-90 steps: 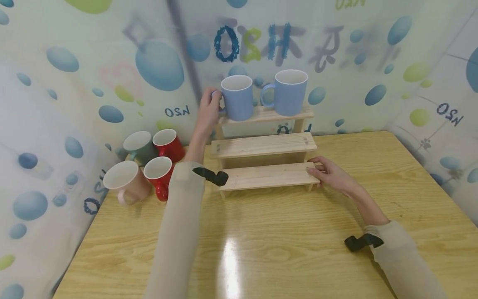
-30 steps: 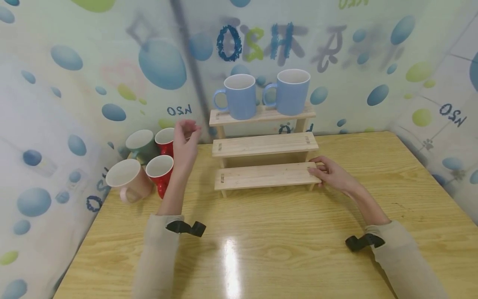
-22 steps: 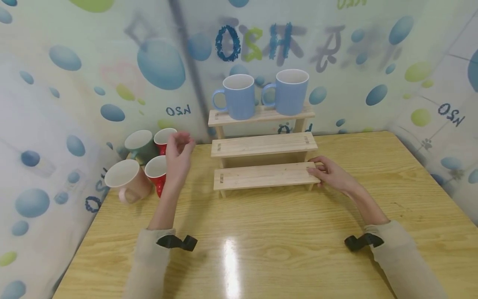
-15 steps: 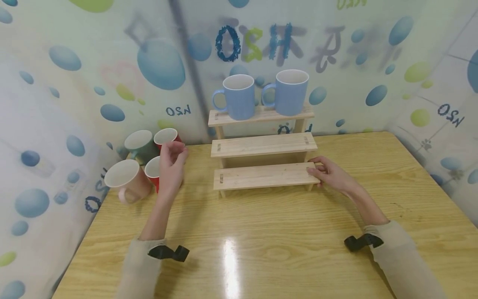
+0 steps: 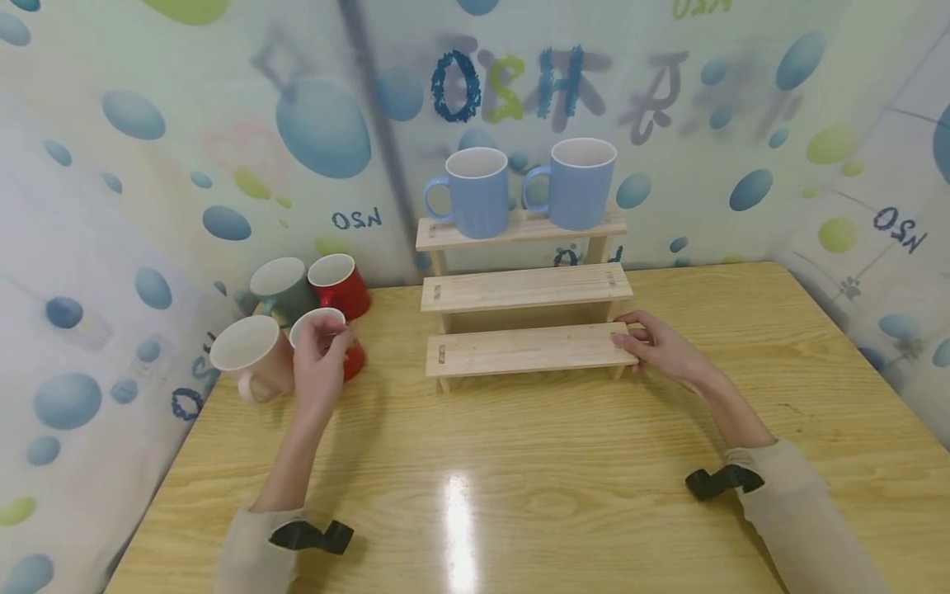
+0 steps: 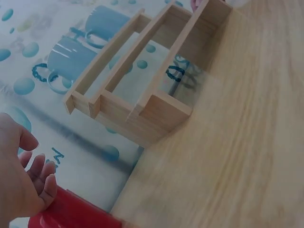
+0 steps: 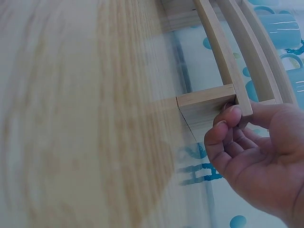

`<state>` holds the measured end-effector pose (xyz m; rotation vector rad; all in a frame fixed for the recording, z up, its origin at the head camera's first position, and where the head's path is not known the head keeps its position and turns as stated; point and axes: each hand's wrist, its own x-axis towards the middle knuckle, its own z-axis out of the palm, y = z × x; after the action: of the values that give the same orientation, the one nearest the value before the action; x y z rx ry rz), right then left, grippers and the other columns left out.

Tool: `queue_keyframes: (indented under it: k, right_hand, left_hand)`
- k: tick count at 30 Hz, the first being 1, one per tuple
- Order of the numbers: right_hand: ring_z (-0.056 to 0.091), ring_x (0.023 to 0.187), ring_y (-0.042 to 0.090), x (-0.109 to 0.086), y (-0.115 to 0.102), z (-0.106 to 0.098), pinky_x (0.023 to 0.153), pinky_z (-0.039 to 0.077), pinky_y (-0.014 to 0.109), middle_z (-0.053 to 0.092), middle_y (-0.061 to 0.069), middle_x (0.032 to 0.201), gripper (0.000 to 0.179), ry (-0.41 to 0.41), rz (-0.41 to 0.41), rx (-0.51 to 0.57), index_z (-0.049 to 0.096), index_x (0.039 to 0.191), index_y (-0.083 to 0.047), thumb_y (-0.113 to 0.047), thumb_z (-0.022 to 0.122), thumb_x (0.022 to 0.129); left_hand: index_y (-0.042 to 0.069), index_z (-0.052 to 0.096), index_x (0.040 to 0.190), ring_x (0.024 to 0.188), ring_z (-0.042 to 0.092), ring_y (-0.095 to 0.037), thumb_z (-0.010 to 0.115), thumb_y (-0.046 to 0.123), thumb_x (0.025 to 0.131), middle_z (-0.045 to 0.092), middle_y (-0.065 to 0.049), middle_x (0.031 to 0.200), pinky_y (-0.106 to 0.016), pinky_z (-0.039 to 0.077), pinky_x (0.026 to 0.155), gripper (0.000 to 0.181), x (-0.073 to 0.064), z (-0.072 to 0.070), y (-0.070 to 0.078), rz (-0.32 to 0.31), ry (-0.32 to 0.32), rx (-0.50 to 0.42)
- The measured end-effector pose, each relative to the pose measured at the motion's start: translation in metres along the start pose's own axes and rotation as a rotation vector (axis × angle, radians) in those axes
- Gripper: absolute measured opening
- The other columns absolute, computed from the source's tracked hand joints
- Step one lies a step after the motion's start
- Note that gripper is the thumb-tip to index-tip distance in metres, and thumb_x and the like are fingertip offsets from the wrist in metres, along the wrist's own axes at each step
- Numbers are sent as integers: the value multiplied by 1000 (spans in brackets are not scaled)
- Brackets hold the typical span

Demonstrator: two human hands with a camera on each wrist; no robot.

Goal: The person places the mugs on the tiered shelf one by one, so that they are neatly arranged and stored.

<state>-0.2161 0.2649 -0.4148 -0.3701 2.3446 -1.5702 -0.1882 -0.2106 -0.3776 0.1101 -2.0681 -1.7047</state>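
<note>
My left hand (image 5: 319,371) is over the front red mug (image 5: 354,360), covering most of its body and its handle. In the left wrist view its fingers (image 6: 39,173) are loosely bent with nothing between them, and red mug surface shows just beneath. My right hand (image 5: 663,351) pinches the right end of the lowest board on a three-step wooden shelf (image 5: 530,351); the right wrist view shows thumb and fingers (image 7: 227,116) about the board's end. On the top step stand two blue mugs, the left one (image 5: 478,194) and the right one (image 5: 582,186), both upright with handles to the left.
Beside my left hand stand a pink mug (image 5: 256,359), a green mug (image 5: 284,290) and a second red mug (image 5: 343,289). A patterned curtain (image 5: 319,124) closes off the back and sides of the wooden table (image 5: 564,495).
My left hand has let go of the left blue mug's handle on the top step and moved down and left to the front red mug. My right hand has stayed on the shelf.
</note>
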Motion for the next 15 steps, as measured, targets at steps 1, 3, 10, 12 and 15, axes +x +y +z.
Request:
queue_keyframes:
  k: [1,3,10,12,15]
  right_hand:
    - [59,74,17,0,0,0,67,52,32,56,31,122,52,-1,1,1,31,144,7,-22,52,106]
    - [59,74,17,0,0,0,67,52,32,56,31,122,52,-4,0,6,31,144,7,-22,52,106]
    - [59,72,17,0,0,0,67,52,32,56,31,121,52,2,10,-4,32,143,7,-22,53,106]
    - [59,72,17,0,0,0,67,52,32,57,31,121,52,1,7,-5,32,144,7,-22,52,106]
    - [59,72,17,0,-1,0,67,52,32,57,31,122,52,0,6,-5,32,143,7,-22,52,106]
  left_hand:
    - [-5,51,106,77,54,-5,56,-4,92,55,6,92,-16,44,71,14,-1,-2,-1,4,14,2]
    - [-3,52,103,75,54,-4,57,-5,91,54,6,90,-16,43,69,13,-2,-6,-4,10,41,11]
    - [-2,53,101,75,49,-8,56,-4,89,50,5,88,-17,40,67,13,-7,-19,-8,1,133,69]
    - [0,52,100,77,47,-8,56,-2,89,50,4,87,-18,39,69,12,-7,-23,-9,-16,154,97]
    - [2,52,99,79,46,-9,57,1,90,49,2,88,-19,38,72,10,-8,-29,-12,-54,169,138]
